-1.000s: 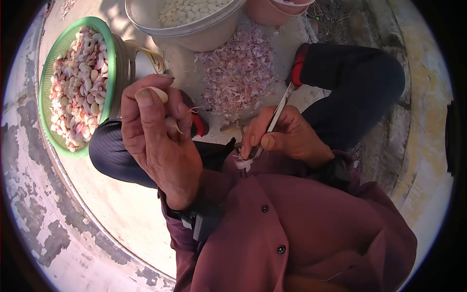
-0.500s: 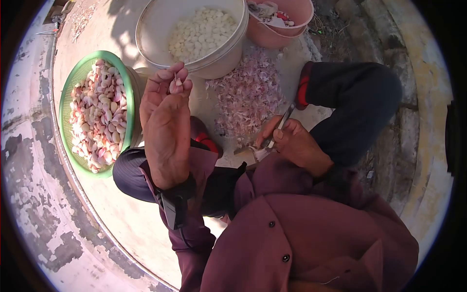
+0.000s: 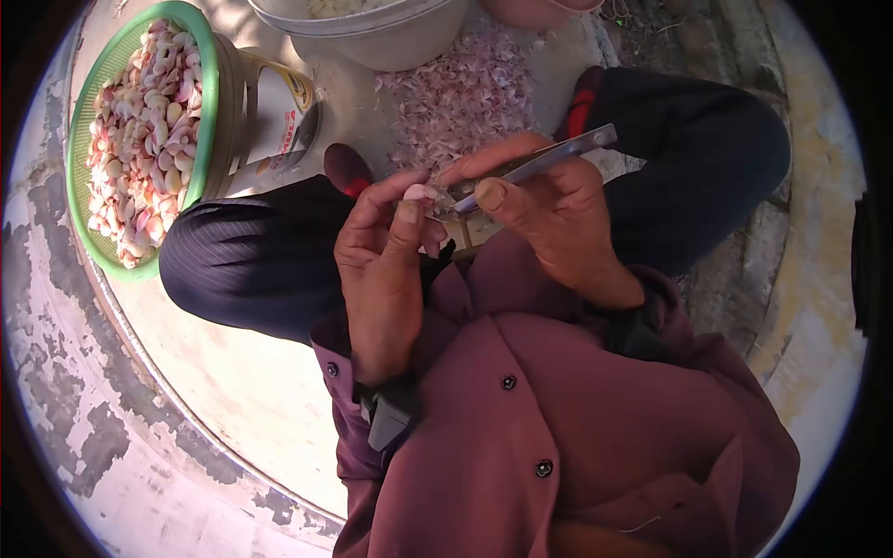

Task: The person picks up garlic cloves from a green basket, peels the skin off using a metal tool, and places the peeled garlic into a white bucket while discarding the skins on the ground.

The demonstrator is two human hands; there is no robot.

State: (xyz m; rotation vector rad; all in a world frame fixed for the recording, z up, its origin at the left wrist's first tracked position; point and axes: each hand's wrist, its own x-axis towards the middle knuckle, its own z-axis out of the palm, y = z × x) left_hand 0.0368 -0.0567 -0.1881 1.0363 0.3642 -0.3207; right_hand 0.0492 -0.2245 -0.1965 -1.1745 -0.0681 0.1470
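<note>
My left hand [image 3: 383,265] pinches a pinkish garlic clove [image 3: 420,193] between thumb and fingers, in front of my lap. Close against it, my right hand [image 3: 572,219] grips a small metal knife [image 3: 539,167], its shiny flat handle angled up to the right. The knife's working end points at the clove, partly hidden by fingers and loose skin. Beyond both hands, a heap of papery garlic skins [image 3: 460,98] covers the ground. To the left, unpeeled garlic cloves [image 3: 149,139] fill a green basket [image 3: 208,93].
A white tub [image 3: 381,42] with pale cloves stands at the top, cut by the view's edge. Beside it is a pink bucket [image 3: 538,11]. A printed pail [image 3: 284,112] sits right of the basket. My bent knees flank the work; a stone edge [image 3: 749,270] runs along the right.
My left hand has come down and right from near the tub, bringing a clove to the knife. My right hand has risen slightly with the knife. The view has tilted down.
</note>
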